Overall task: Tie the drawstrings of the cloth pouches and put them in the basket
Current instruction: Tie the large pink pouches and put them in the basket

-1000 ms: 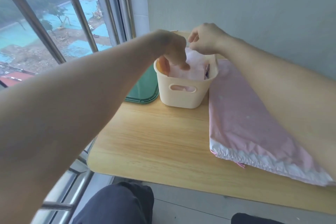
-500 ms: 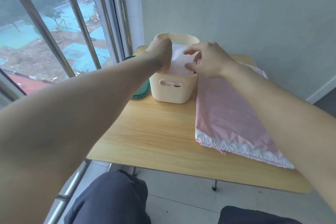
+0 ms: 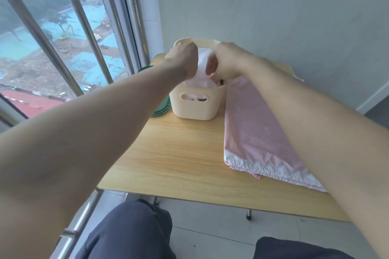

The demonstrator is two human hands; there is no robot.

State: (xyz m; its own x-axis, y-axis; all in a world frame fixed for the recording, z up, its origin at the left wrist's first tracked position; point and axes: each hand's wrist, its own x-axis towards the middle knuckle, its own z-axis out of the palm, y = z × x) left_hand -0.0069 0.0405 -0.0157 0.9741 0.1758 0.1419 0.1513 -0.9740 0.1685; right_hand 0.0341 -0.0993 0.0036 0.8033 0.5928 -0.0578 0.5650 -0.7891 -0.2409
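At upper centre of the frame I have both hands, left hand (image 3: 183,59) and right hand (image 3: 223,61), curled in a grip on the pale pouch (image 3: 202,73) standing upright in the basket (image 3: 195,109), directly beneath them, the left hand slightly nearer the rim.

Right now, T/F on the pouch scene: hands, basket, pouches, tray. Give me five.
1. Both hands, left hand and right hand, are at the cream basket. True.
2. The basket is empty. False: a pale pink pouch sits in it.
3. A flat pink pouch lies on the wooden table, right of the basket. True.
4. The green tray lies right of the basket. False: left.
5. The basket lies tipped over. False: upright.
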